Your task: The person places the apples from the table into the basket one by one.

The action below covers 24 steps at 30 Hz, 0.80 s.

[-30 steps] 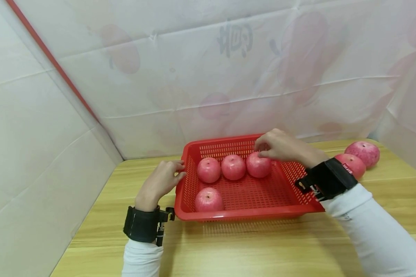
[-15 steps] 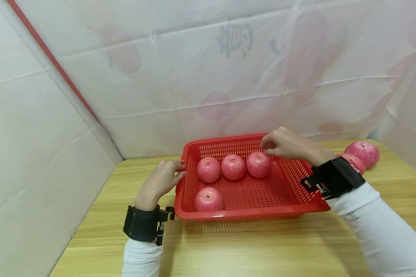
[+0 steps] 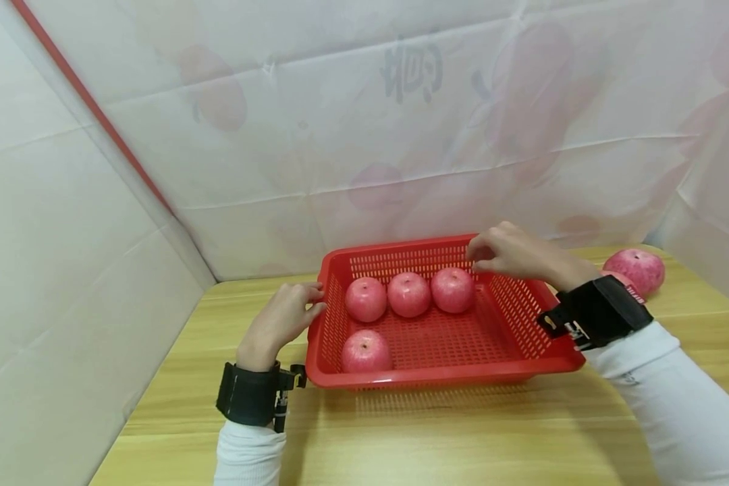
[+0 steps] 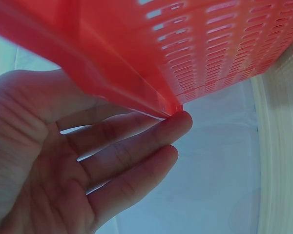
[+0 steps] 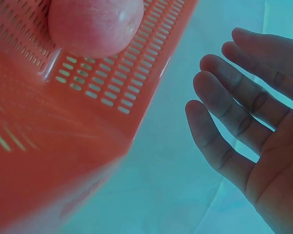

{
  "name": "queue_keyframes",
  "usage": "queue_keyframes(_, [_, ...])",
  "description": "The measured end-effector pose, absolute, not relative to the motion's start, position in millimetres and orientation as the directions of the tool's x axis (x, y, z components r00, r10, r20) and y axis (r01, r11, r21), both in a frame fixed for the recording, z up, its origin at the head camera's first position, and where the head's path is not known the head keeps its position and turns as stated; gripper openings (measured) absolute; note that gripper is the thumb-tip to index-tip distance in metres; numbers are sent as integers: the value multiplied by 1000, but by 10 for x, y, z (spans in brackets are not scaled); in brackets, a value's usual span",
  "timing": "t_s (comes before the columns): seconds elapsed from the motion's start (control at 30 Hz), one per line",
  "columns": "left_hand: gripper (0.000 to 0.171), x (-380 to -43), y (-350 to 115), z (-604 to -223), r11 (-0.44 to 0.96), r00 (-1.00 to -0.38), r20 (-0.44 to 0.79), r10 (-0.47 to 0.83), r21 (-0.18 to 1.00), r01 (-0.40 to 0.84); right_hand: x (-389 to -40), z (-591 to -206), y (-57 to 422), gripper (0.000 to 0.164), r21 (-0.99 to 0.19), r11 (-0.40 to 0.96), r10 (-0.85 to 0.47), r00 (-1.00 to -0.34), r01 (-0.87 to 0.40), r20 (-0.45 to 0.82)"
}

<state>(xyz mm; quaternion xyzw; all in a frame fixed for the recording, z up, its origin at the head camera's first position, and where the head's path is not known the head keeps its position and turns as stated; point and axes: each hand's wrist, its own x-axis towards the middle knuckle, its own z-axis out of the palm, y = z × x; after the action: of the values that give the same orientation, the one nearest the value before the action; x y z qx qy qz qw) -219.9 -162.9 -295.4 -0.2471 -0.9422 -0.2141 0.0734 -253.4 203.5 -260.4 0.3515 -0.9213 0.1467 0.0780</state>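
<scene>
A red plastic basket (image 3: 449, 373) with slotted walls stands on the table. Three pink apples sit in a row along its back: a left one (image 3: 366, 300), a middle one (image 3: 409, 295) and a right one (image 3: 453, 291). Another apple (image 3: 366, 352) lies in the front left corner. My left hand (image 3: 279, 320) is at the basket's left rim; in the left wrist view its fairly straight fingers (image 4: 122, 151) lie along the rim's underside. My right hand (image 3: 519, 256) hovers over the back right rim, holding nothing. Its spread fingers (image 5: 224, 107) show apart from the basket in the right wrist view.
Right of the basket, a mottled pink apple (image 3: 636, 270) rests on the wooden table (image 3: 437, 439), with another apple partly hidden behind the right wrist strap (image 3: 607, 314). A white sheet wall (image 3: 340, 135) rises close behind the basket.
My right hand has come off the right apple of the back row and drawn away to the right. That apple stays in place. The left hand has not moved.
</scene>
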Motion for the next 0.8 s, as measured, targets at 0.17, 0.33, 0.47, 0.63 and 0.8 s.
queue_keyframes(0.17, [17,-2200,-1640,-2933,789,-864,253,435,355,501,-2542,-2608,2065,10,-211,702,-632,-732,-680,256])
queue_keyframes(0.33, [17,-2190,-1644,-2928,788,-862,257,436,355,504,-2538,-2601,2126,11,-227,715,-617,-750,-661,241])
queue_keyframes(0.47, [17,-2182,-1642,-2930,789,-865,252,433,358,499,-2526,-2575,2184,11,-245,722,-608,-762,-647,223])
queue_keyframes(0.63, [18,-2181,-1646,-2925,792,-870,245,427,362,491,-2515,-2566,2262,11,-255,742,-585,-784,-620,207])
queue_keyframes(0.8, [18,-2177,-1648,-2928,795,-874,240,422,365,484,-2506,-2572,2339,12,-246,759,-571,-798,-603,194])
